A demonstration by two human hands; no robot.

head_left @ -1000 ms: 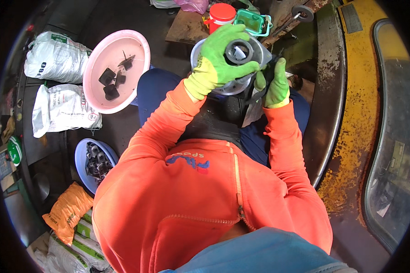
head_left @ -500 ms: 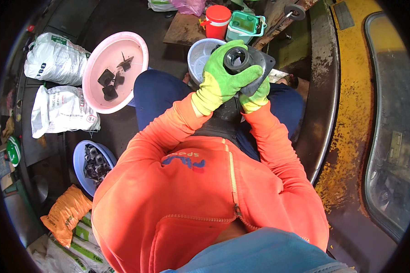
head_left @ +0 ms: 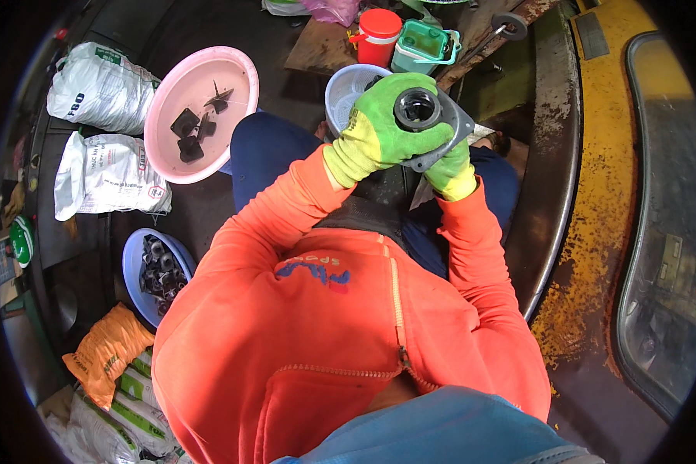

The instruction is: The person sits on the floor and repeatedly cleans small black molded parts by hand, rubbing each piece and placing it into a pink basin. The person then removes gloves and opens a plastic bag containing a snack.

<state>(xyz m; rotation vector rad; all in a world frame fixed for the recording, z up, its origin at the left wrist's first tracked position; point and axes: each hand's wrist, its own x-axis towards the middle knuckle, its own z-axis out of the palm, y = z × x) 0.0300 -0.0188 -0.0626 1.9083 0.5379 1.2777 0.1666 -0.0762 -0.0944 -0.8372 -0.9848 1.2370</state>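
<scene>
While left hand fingers wrap grey flanged part, right hand fingers clasp underneath.

Green-and-yellow gloves around a grey metal part; orange sleeves; pink basin, blue bowl, red jar, white sacks, orange bag

The left hand, in a green glove, gripped a grey metal part with a round hole. The right hand held it from below. Just behind it sat a white basket. Far off stood a red jar and a green box. On the left were a pink bowl, a blue bowl of dark bits, and white bags.
</scene>
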